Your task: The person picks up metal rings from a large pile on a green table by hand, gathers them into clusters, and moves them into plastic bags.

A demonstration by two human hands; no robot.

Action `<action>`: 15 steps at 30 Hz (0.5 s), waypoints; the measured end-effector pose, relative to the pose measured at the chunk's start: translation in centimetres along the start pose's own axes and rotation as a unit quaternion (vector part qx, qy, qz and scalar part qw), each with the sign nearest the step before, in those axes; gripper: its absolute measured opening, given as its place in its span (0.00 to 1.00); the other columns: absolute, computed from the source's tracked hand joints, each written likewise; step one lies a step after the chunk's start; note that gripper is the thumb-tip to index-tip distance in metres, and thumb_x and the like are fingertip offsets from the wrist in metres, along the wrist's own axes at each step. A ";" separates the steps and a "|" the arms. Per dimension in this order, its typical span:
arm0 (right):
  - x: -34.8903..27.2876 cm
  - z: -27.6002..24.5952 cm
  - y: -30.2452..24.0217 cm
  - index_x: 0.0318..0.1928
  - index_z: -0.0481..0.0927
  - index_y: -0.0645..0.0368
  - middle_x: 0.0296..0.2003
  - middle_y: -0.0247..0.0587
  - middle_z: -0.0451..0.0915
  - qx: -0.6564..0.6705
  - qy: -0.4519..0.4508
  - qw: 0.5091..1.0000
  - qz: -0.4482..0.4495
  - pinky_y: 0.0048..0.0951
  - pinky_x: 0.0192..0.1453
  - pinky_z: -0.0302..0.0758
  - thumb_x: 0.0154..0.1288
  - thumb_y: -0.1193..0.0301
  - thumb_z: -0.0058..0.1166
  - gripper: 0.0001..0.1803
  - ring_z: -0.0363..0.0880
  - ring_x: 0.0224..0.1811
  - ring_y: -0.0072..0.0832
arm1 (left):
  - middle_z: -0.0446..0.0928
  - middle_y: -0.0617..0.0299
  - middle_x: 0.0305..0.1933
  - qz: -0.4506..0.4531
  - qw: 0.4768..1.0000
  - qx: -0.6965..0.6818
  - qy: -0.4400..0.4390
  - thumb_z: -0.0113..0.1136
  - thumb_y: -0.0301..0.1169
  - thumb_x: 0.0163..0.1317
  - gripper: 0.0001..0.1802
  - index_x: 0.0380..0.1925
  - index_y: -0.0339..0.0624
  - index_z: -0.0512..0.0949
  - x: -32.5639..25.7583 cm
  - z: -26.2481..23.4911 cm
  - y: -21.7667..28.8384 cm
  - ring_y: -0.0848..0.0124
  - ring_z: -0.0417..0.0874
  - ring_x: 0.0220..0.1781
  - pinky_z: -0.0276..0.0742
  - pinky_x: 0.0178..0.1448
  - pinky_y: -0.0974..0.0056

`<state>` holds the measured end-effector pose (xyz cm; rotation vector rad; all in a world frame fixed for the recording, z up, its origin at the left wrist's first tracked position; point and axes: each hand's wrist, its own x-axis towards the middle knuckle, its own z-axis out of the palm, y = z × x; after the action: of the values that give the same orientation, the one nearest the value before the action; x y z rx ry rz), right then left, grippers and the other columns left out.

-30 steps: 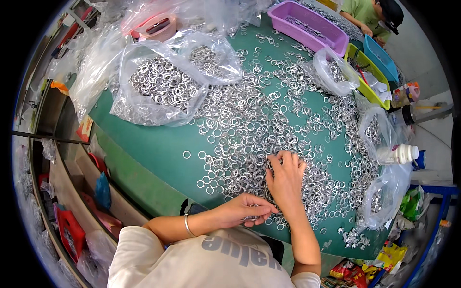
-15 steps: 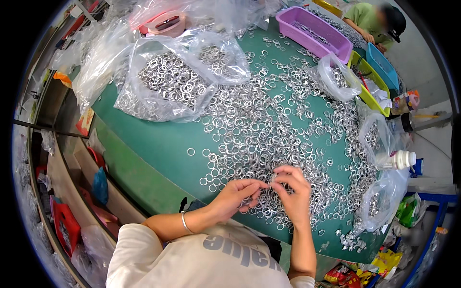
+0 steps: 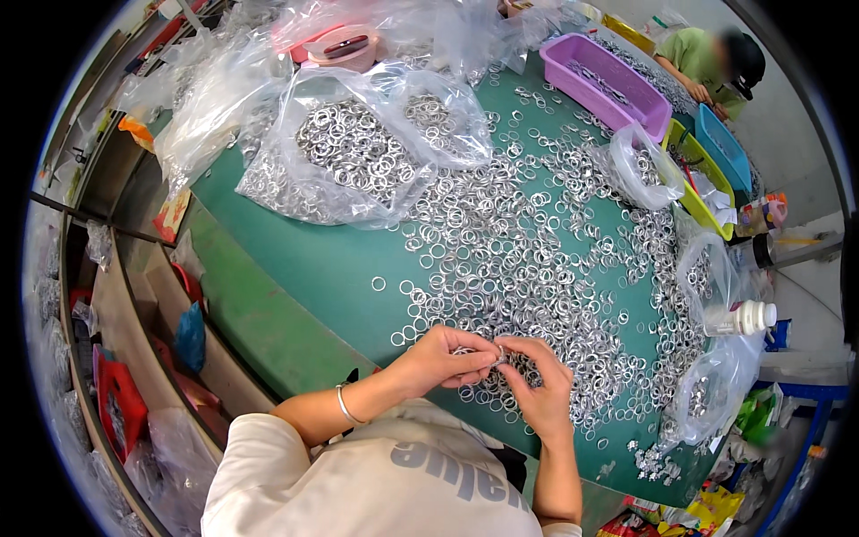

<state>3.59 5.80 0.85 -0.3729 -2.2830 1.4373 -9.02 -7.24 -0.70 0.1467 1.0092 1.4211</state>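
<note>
A wide heap of silver metal rings point(image 3: 501, 242) covers the middle of the green table point(image 3: 313, 277). Over its near edge, my left hand point(image 3: 452, 356) is closed, with a silver ring point(image 3: 498, 357) pinched at its fingertips; more rings seem tucked under its curled fingers. My right hand point(image 3: 540, 380) meets it there, thumb and forefinger closed on that same ring from the right. The fingertips of both hands almost touch. Loose rings lie all round beneath them.
Clear plastic bags of rings point(image 3: 349, 148) lie at the far left. A purple bin point(image 3: 608, 89), yellow-green basket point(image 3: 702, 183) and blue tray point(image 3: 723, 148) stand far right, near another person point(image 3: 702, 67). A white bottle point(image 3: 741, 319) lies on bags at the right edge.
My right hand has come down and in, so its fingertips now meet the left hand's on a ring. The whole view has shifted slightly.
</note>
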 end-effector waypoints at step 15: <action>-0.8 0.9 0.2 0.39 0.79 0.66 0.41 0.44 0.77 0.179 0.028 0.979 0.090 0.25 0.48 0.72 0.55 0.84 0.55 0.10 0.76 0.43 0.28 | 0.73 0.66 0.21 0.034 0.998 0.049 0.022 0.60 0.27 0.60 0.09 0.40 0.35 0.80 -0.7 1.0 0.4 0.84 0.65 0.19 0.54 0.19 0.78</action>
<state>3.89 4.85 0.20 -0.5099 -1.9330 1.8603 -8.59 -7.30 0.50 0.2248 1.1202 1.4410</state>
